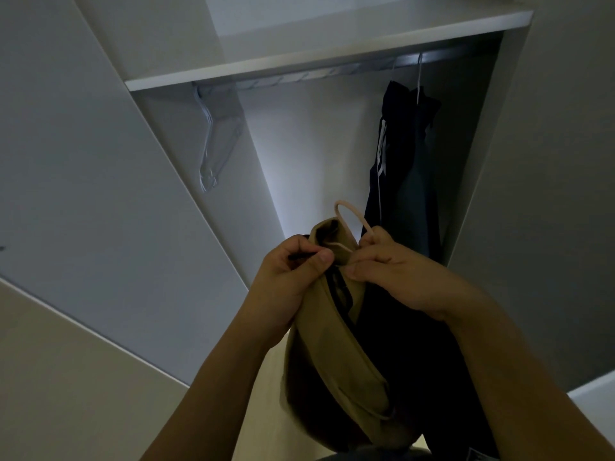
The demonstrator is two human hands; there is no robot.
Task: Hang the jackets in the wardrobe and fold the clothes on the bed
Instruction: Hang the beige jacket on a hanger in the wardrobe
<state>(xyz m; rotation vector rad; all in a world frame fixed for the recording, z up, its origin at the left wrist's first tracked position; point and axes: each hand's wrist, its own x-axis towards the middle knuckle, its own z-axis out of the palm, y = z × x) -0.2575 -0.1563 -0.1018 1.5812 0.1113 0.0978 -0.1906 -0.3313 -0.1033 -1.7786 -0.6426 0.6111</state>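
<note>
Both hands (336,277) grip tan jacket (336,361), open rail (299,76) span above

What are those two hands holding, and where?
Left hand pinches the tan jacket at its collar; right hand grips the beige hanger below its hook.

tan jacket (336,357) | on pale hanger (349,217) | dark lining, apparently | before wardrobe (299,71)

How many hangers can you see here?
3, perhaps more: a clear empty hanger at the rail's left end, a white hanger carrying dark clothes on the right, and a beige hanger in the tan jacket.
</note>
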